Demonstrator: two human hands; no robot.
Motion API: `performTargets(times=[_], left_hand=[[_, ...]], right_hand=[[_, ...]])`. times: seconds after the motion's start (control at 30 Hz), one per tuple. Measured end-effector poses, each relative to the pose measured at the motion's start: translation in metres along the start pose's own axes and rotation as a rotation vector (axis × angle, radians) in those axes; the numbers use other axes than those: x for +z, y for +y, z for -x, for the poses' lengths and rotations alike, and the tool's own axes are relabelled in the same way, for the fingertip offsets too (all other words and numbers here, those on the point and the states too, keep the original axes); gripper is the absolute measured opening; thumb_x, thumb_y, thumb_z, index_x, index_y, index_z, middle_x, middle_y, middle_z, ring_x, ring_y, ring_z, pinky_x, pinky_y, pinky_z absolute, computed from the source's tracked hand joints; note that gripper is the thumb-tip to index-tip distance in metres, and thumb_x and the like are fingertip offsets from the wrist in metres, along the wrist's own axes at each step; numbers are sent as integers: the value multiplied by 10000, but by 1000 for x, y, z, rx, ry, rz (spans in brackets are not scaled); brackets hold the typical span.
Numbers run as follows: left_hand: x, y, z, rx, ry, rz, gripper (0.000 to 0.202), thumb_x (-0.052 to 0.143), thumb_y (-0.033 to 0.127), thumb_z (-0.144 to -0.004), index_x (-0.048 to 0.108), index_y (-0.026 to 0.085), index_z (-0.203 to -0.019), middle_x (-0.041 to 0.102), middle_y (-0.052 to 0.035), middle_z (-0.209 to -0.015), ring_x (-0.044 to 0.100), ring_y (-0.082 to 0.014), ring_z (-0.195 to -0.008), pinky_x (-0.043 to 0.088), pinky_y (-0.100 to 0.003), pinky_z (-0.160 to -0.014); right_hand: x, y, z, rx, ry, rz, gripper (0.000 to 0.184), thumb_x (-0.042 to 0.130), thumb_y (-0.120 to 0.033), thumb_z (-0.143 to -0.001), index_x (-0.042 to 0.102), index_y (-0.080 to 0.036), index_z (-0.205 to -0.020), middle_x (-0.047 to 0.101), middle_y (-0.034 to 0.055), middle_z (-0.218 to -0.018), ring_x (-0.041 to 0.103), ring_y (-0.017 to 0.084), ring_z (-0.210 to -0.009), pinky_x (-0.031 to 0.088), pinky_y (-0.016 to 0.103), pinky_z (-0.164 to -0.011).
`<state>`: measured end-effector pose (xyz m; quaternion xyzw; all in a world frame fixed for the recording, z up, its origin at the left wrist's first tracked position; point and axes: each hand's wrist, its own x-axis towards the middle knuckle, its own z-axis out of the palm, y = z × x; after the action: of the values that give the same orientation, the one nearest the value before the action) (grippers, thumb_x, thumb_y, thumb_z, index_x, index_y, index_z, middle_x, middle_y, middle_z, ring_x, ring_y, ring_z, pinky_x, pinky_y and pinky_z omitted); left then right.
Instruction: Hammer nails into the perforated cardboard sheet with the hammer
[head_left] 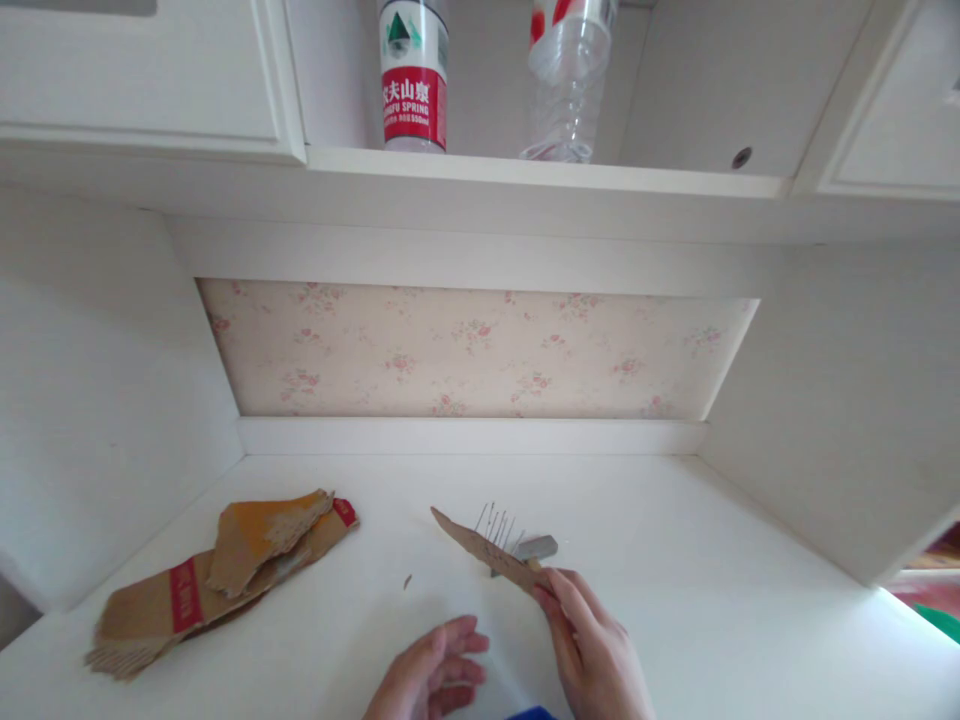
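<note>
My right hand (592, 645) pinches one end of a narrow strip of brown cardboard (480, 548) and holds it just above the white desk (675, 590). Several thin metal pins (496, 525) stand up through the strip. A small grey block (536, 548) lies on the desk right behind the strip. My left hand (431, 680) hovers low at the near edge, fingers loosely curled and apart, holding nothing.
Torn pieces of brown and orange cardboard (217, 575) lie in a pile at the left of the desk. A tiny scrap (407, 581) lies between the pile and my hands. On the shelf above stand a labelled water bottle (414, 75) and a clear bottle (568, 80).
</note>
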<state>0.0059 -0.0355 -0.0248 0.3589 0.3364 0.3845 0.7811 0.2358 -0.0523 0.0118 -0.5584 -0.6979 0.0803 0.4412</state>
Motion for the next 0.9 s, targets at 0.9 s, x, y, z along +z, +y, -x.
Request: performTargets(times=[0.9], left_hand=[[29,-1,-15,103,52,-13,383,702,393,-798,671,194,-1123,736,-77,-1124,686,-262,-1006,514,-342,-800]], right_hand=[[8,-2,3,-258,-151,57,244,529,-197,-942,679,-239,-1129,757,72,-1059,717,190,-969,588,262,-848]])
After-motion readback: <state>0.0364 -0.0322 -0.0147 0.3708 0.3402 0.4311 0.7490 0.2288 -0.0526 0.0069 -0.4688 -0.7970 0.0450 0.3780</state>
